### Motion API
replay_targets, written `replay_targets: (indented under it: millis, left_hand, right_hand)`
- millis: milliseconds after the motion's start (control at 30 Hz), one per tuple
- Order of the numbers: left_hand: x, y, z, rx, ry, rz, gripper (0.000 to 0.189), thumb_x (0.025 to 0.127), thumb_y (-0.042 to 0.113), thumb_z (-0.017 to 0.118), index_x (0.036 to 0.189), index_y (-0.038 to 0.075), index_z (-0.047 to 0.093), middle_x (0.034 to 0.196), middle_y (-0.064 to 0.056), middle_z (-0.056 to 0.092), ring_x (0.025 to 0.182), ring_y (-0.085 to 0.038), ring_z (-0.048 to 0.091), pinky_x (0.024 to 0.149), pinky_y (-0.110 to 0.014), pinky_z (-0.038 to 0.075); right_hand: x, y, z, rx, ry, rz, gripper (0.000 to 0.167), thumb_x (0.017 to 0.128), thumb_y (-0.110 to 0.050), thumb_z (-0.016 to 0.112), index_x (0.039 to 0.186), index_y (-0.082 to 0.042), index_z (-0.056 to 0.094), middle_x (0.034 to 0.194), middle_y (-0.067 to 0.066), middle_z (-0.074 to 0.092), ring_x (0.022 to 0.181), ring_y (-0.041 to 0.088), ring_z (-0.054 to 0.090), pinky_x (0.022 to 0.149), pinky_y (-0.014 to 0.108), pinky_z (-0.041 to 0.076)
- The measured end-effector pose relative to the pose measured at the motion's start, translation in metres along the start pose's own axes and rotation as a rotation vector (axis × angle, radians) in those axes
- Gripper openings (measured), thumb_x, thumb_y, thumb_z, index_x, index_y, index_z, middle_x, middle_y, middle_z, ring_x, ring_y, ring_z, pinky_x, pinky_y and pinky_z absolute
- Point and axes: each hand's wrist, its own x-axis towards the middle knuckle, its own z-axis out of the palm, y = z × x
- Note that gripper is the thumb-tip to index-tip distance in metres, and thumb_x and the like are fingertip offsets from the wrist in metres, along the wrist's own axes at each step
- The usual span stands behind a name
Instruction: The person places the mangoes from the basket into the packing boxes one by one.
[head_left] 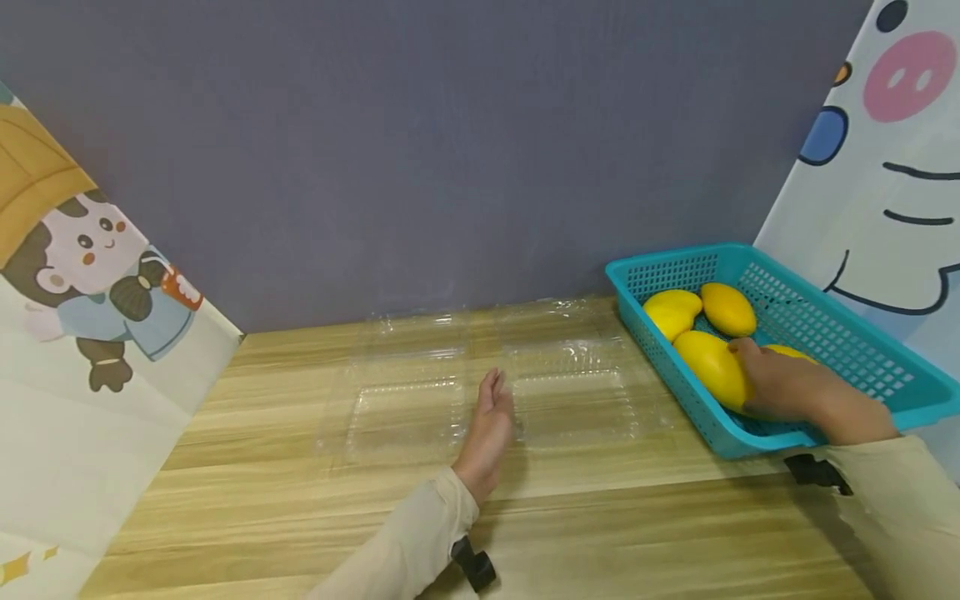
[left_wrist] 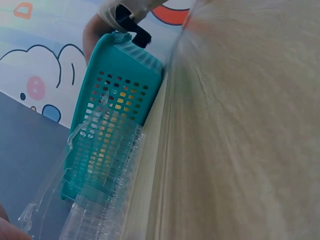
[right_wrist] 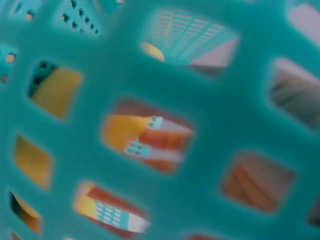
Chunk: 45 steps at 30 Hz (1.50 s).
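Note:
Several yellow mangoes lie in a turquoise perforated basket [head_left: 847,321] at the right. My right hand [head_left: 783,383] reaches over its near rim and grips a large mango [head_left: 708,367], with the fingers partly hidden. Through the basket's holes, the right wrist view gives blurred glimpses of fingers [right_wrist: 165,139] against yellow fruit. Two clear plastic clamshell boxes stand side by side: a left box [head_left: 408,417] and a right box [head_left: 573,408], lids folded back. My left hand [head_left: 487,433] is on edge between them, fingers straight and holding nothing.
The wood-grain table [head_left: 247,467] meets a grey panel [head_left: 420,150] behind the boxes. Printed cartoon panels stand left [head_left: 75,333] and right [head_left: 892,200]. Two other mangoes [head_left: 671,312] [head_left: 727,308] lie toward the basket's far end, and another mango [head_left: 789,353] is partly behind my right hand.

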Motion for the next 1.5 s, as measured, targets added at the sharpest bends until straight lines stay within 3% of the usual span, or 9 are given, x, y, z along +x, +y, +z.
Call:
replay_targets:
  millis: [133, 233, 367, 600, 867, 967, 1133, 1367, 1500]
  left_hand:
    - [0.001, -0.001, 0.001, -0.013, 0.017, 0.023, 0.057, 0.108, 0.024, 0.030, 0.160, 0.012, 0.009, 0.167, -0.008, 0.017, 0.154, -0.037, 0.014, 0.126, -0.055, 0.013]
    - [0.002, -0.002, 0.002, -0.014, 0.025, 0.035, 0.057, 0.108, 0.020, 0.030, 0.160, 0.011, 0.010, 0.167, -0.009, 0.018, 0.154, -0.037, 0.015, 0.126, -0.055, 0.014]
    - [0.002, -0.004, 0.002, -0.010, 0.027, 0.042, 0.056, 0.108, 0.017, 0.030, 0.160, 0.009, 0.010, 0.167, -0.011, 0.019, 0.154, -0.038, 0.015, 0.126, -0.055, 0.014]
    - [0.002, -0.003, 0.001, -0.002, 0.021, 0.032, 0.058, 0.107, 0.016, 0.030, 0.161, 0.013, 0.009, 0.168, -0.007, 0.017, 0.154, -0.036, 0.013, 0.126, -0.056, 0.012]
    - [0.002, -0.002, 0.000, -0.014, -0.001, 0.035, 0.058, 0.107, 0.014, 0.029, 0.161, 0.015, 0.008, 0.168, -0.003, 0.014, 0.155, -0.035, 0.012, 0.126, -0.056, 0.010]
    - [0.002, -0.002, 0.000, -0.015, 0.000, 0.036, 0.058, 0.107, 0.014, 0.029, 0.161, 0.015, 0.008, 0.168, -0.003, 0.015, 0.155, -0.035, 0.012, 0.126, -0.057, 0.010]
    - [0.002, -0.002, 0.000, -0.023, 0.002, 0.038, 0.059, 0.106, 0.012, 0.029, 0.161, 0.015, 0.008, 0.168, -0.003, 0.015, 0.154, -0.035, 0.013, 0.126, -0.057, 0.010]
    - [0.002, -0.002, -0.001, -0.014, 0.003, 0.028, 0.059, 0.106, 0.012, 0.031, 0.161, 0.018, 0.010, 0.168, -0.001, 0.015, 0.154, -0.037, 0.013, 0.125, -0.059, 0.010]
    - [0.002, -0.003, -0.001, -0.012, 0.004, 0.023, 0.058, 0.106, 0.013, 0.031, 0.161, 0.017, 0.011, 0.168, -0.001, 0.016, 0.154, -0.037, 0.015, 0.125, -0.060, 0.010]
  right_hand:
    - [-0.001, -0.005, -0.001, 0.055, -0.013, -0.034, 0.082, 0.081, -0.026, 0.078, 0.137, 0.007, 0.028, 0.113, 0.034, 0.058, 0.077, 0.025, 0.058, 0.064, 0.041, 0.052]
    - [0.000, -0.008, 0.001, 0.088, -0.026, -0.036, 0.089, 0.081, -0.035, 0.078, 0.138, 0.009, 0.025, 0.115, 0.037, 0.055, 0.075, 0.024, 0.058, 0.062, 0.038, 0.051]
    - [0.002, -0.011, 0.004, 0.099, -0.039, -0.034, 0.094, 0.084, -0.036, 0.076, 0.140, 0.014, 0.019, 0.106, 0.034, 0.057, 0.071, 0.022, 0.057, 0.060, 0.035, 0.048]
    - [0.001, -0.011, 0.005, 0.085, -0.033, -0.066, 0.087, 0.085, -0.026, 0.074, 0.139, 0.012, 0.017, 0.097, 0.026, 0.061, 0.073, 0.024, 0.059, 0.063, 0.040, 0.050]
    - [0.003, -0.012, 0.004, 0.126, -0.092, 0.002, 0.091, 0.091, -0.041, 0.066, 0.139, 0.012, 0.010, 0.080, 0.013, 0.063, 0.066, 0.022, 0.059, 0.059, 0.038, 0.049]
    - [0.003, -0.012, 0.005, 0.093, -0.081, -0.003, 0.093, 0.089, -0.038, 0.069, 0.140, 0.015, 0.013, 0.092, 0.025, 0.064, 0.071, 0.026, 0.062, 0.062, 0.042, 0.051]
    - [0.004, -0.013, 0.006, 0.048, -0.020, -0.033, 0.090, 0.085, -0.035, 0.073, 0.137, 0.019, 0.024, 0.117, 0.042, 0.052, 0.086, 0.035, 0.060, 0.068, 0.046, 0.052]
    - [0.004, -0.014, 0.005, 0.037, -0.035, -0.003, 0.095, 0.088, -0.044, 0.070, 0.141, 0.019, 0.022, 0.120, 0.042, 0.052, 0.086, 0.034, 0.062, 0.068, 0.045, 0.052]
    - [0.004, -0.014, 0.004, 0.035, -0.060, 0.023, 0.099, 0.087, -0.048, 0.069, 0.142, 0.018, 0.022, 0.114, 0.037, 0.057, 0.080, 0.030, 0.060, 0.064, 0.042, 0.049]
